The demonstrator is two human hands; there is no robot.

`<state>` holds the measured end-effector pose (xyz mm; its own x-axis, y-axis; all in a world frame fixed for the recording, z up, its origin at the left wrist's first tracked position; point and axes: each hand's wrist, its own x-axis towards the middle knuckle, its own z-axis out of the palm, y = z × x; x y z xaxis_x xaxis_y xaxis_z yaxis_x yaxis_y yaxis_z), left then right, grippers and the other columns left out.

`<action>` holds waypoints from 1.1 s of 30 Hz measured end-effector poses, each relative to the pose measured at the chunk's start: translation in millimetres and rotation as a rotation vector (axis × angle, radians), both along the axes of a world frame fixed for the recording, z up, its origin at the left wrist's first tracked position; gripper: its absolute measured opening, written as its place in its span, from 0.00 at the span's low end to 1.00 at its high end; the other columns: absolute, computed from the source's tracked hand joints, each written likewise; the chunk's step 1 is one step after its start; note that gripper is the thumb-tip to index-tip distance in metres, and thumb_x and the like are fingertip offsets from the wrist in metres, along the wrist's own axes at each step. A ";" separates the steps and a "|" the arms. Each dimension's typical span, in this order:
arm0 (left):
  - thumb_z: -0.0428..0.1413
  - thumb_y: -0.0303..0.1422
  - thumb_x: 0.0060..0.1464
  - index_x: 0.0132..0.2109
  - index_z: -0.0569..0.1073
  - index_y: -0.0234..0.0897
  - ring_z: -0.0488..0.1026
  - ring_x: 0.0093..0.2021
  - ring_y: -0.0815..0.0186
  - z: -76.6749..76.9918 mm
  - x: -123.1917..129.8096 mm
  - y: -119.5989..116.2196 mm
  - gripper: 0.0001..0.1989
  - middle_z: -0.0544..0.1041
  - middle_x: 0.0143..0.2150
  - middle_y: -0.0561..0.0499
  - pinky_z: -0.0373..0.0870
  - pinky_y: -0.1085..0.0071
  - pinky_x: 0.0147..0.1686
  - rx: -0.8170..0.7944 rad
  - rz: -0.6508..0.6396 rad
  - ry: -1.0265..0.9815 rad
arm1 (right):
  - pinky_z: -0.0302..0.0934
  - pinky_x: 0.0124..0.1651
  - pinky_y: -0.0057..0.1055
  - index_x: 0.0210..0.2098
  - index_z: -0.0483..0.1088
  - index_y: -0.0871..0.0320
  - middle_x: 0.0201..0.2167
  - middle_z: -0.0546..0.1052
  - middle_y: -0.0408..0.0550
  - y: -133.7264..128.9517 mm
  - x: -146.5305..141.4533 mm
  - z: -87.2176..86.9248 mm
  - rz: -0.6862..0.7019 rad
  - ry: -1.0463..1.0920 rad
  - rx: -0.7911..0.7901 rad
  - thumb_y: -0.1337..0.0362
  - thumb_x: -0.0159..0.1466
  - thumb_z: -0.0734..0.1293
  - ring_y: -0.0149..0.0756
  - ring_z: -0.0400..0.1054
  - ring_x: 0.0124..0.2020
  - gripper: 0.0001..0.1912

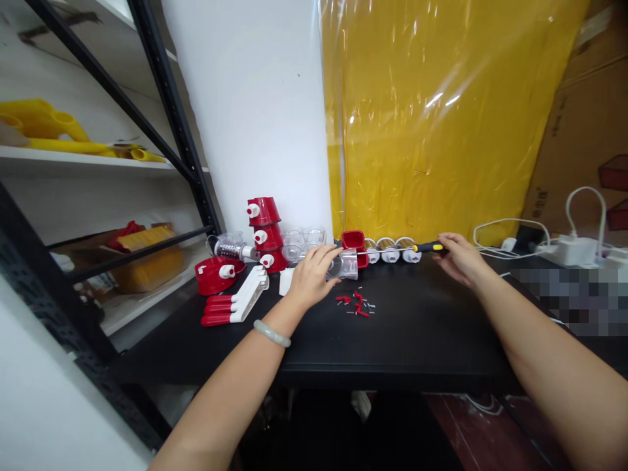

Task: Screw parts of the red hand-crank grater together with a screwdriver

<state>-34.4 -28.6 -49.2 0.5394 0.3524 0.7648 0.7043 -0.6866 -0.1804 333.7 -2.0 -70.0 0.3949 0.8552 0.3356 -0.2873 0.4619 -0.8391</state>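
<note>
My left hand (314, 271) is wrapped over a clear plastic part (347, 265) lying on its side on the black table. In my right hand (456, 256) is the black and yellow handle of a screwdriver (428, 247); its long thin shaft points left to the clear part. Whether the tip touches it is too small to tell. Small red pieces (358, 305) and several screws lie in front. Behind the clear part stands a red container (354, 242), and white-based round parts (390, 250) line up to its right.
Stacked red housings (265, 234), white handles with red grips (240, 301) and another red housing (214, 276) are at the left. A black-framed shelf (161, 163) borders the table. White cables and a power strip (579, 250) lie at the right.
</note>
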 end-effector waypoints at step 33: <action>0.66 0.33 0.48 0.63 0.63 0.41 0.65 0.60 0.54 -0.5 1.9 -2.5 0.36 0.69 0.61 0.45 0.70 0.57 0.57 -0.020 0.002 0.016 | 0.65 0.29 0.27 0.34 0.70 0.52 0.34 0.78 0.46 -10.8 -4.1 8.3 0.049 -0.002 0.057 0.64 0.49 0.77 0.36 0.73 0.38 0.15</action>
